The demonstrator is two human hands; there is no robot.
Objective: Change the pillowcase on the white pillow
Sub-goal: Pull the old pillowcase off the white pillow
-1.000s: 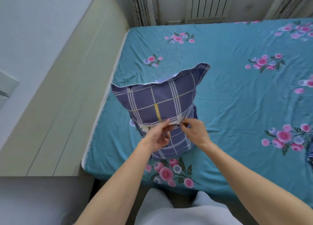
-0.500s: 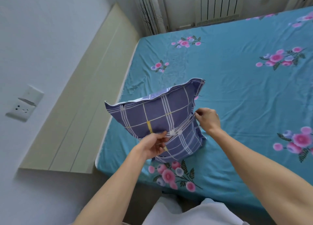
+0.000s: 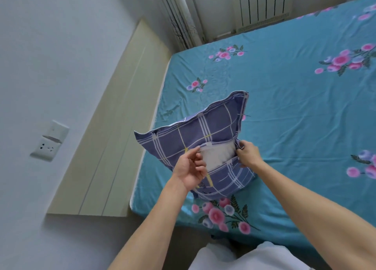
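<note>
Fingers (image 3: 198, 164) of the left hand (image 3: 188, 171) were curled around the near-left edge of the opening in the plaid pillowcase (image 3: 195, 139), pinching the cloth there. At the right end of the same opening the right hand (image 3: 248, 155) was seen with its fingers closed on the fabric, so that the slit was held spread and the white pillow (image 3: 217, 155) was exposed inside it. The pillow was propped upright on the bed (image 3: 295, 111), near the bed's front left corner, with its lower edge resting on the sheet.

The bed was covered by a teal sheet printed with pink and lilac flower sprays, and the sheet was lightly creased around the pillow. Along the bed's left side a pale cream headboard panel (image 3: 114, 131) was set against a grey-white wall. A wall socket (image 3: 49, 142) was mounted on that wall, well apart from the pillow. Behind the bed a white radiator (image 3: 262, 4) was fixed below the window, with a curtain (image 3: 179, 19) hanging just beside it at the corner. Both forearms were stretched in from the lower edge of the view, and white clothing (image 3: 244, 257) was visible beneath them.
</note>
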